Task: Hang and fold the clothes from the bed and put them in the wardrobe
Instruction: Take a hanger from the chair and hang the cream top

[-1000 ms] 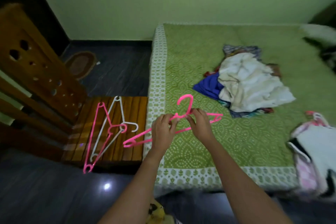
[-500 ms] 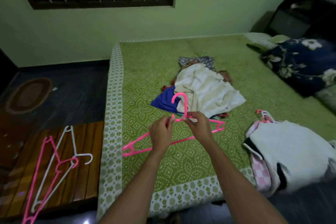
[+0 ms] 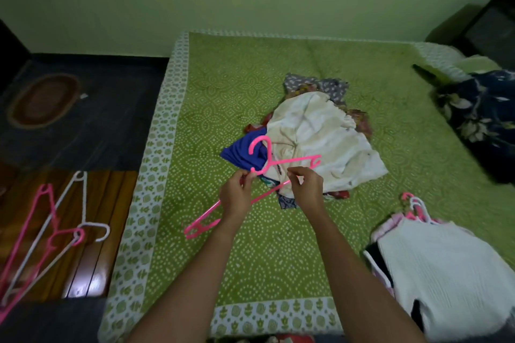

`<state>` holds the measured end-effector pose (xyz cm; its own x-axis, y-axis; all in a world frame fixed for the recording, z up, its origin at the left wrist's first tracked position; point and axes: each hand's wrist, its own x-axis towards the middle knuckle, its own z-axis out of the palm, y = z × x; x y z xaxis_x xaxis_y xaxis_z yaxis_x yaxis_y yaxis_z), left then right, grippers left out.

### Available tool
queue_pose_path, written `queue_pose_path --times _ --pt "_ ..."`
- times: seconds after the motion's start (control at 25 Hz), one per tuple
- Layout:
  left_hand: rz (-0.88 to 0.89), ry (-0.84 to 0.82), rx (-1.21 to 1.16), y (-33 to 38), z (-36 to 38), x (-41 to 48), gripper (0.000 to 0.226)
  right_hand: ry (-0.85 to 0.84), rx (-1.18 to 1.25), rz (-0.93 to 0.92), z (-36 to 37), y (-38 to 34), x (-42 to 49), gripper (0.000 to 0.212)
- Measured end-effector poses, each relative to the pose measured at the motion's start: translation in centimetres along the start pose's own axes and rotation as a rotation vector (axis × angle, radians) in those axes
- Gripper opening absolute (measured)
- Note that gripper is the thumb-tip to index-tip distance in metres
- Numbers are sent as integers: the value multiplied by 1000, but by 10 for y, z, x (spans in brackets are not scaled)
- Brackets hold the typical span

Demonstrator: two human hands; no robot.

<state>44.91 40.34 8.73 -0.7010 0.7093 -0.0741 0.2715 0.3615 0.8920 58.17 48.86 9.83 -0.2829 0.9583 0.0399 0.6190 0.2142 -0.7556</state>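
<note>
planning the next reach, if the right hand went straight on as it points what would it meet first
Beyond the pink hanger it pinches, the right hand would probably meet the cream garment first; height unclear.

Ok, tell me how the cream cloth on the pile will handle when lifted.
The cream cloth lies crumpled in soft folds, so it will probably hang limp from wherever it is gripped. It looks thin, so likely light. It overlaps the blue cloth and patterned pieces under it, so lifting may drag those along.
</note>
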Motion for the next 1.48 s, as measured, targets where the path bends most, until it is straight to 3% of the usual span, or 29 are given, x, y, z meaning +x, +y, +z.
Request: queue_pose_path --times 0.44,0.6,0.72,0.84,0.92,1.04,1.2,1.28,1.48 --pt "-249 347 97 -46 22 11 23 -381 -198 -35 42 57 86 16" --pt "-326 404 82 -60 38 14 20 -668 -412 40 63 94 109 13" --pt "-371 399 68 -63 45 18 20 -807 -590 -85 75 114 124 21" --pt "-368 408 15 -73 47 20 28 -914 -861 -306 86 127 135 45" --pt "-391 431 18 -80 48 22 33 -955 -1062 -416 92 134 144 59" --pt "-434 428 63 -83 51 25 23 -990 -1306 -490 93 149 150 63" --pt "-452 398 76 -84 51 28 16 -766 -1275 -651 93 161 149 62" --pt "-451 385 86 -84 51 29 15 -870 -1256 -663 97 165 153 69" --pt "-447 389 120 -82 54 28 16 -1016 -1358 -622 102 152 157 41"
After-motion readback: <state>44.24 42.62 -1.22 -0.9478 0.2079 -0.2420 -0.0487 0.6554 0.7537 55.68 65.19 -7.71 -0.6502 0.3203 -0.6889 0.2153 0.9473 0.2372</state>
